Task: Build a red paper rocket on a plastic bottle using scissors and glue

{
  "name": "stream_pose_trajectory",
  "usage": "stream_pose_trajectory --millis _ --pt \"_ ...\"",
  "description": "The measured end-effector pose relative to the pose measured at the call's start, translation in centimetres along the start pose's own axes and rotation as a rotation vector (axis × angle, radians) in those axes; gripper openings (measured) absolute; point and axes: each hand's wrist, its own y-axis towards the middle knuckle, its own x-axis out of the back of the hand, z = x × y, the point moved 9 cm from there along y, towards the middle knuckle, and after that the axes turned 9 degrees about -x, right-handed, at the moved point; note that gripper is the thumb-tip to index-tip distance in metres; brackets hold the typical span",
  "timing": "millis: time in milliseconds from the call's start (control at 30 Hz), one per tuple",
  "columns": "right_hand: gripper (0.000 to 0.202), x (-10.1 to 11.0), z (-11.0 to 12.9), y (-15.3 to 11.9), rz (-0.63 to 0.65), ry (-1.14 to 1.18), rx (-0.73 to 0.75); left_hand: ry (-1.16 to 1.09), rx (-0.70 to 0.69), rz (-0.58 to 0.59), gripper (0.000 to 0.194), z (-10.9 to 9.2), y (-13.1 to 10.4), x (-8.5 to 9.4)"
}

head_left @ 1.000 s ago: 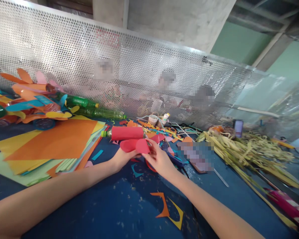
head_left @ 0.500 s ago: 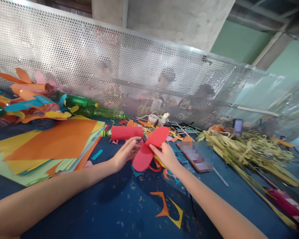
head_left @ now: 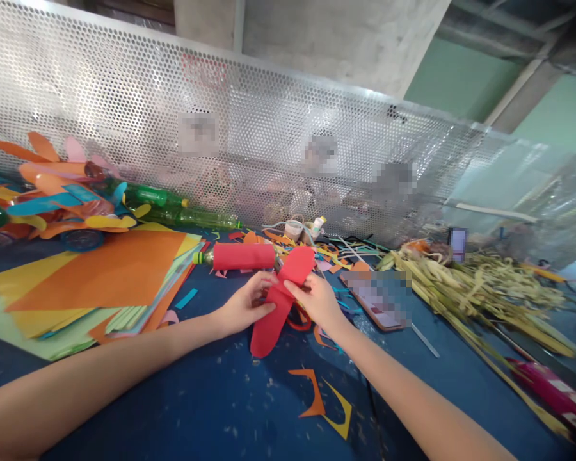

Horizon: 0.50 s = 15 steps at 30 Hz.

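Observation:
A long red paper shape (head_left: 274, 320) with rounded ends slants between my hands, its upper end pointing away to the right. My right hand (head_left: 317, 298) pinches its right edge near the middle. My left hand (head_left: 247, 304) grips the left edge, thumb on the near side and fingers behind. Just beyond my left hand lies a bottle wrapped in red paper (head_left: 242, 256), its green cap to the left. A red-handled tool (head_left: 300, 318) lies partly hidden under the paper and my right hand.
Paper sheets (head_left: 96, 275) and paper-covered bottles (head_left: 57, 192) lie left. Scraps and cups (head_left: 294, 229) are behind, with a phone (head_left: 377, 301) and dried leaves (head_left: 436, 288) to the right. A perforated screen (head_left: 269, 115) stands at the back, people beyond it.
The red paper has turned steeper, its lower end now nearer me. My left hand has closed on its edge, where before its fingers were beside it.

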Motion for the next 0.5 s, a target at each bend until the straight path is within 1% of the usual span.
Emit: stream_pose_trajectory --millis 67,133,200,267,300,367,433,500 --pt "0.022 -0.1 0.2 0.0 0.012 0.067 0.014 0.033 0.004 0.002 0.030 0.0 0.1 0.2" --pt "0.023 -0.3 0.5 -0.1 0.038 0.121 0.029 0.032 0.024 -0.002 0.033 0.1 0.1 0.3" --pt "0.025 -0.6 0.5 0.0 0.071 0.151 0.015 0.007 0.060 -0.017 0.039 0.3 0.1 0.4" --pt "0.027 -0.6 0.2 0.0 0.094 0.131 -0.020 -0.037 0.110 -0.031 0.043 0.6 0.0 0.5" --pt "0.027 -0.5 0.1 0.1 0.090 0.086 -0.032 -0.060 0.136 -0.045 0.045 0.8 -0.1 0.6" --pt "0.026 0.2 0.3 0.2 0.042 -0.087 -0.019 -0.082 0.186 -0.096 0.044 1.2 -0.1 1.0" --pt "0.024 0.9 0.6 0.1 -0.029 -0.352 0.020 -0.082 0.226 -0.188 0.042 1.5 -0.1 2.0" --pt "0.020 0.9 0.7 -0.2 -0.050 -0.642 0.036 -0.096 0.239 -0.273 0.044 1.8 -0.1 2.9"
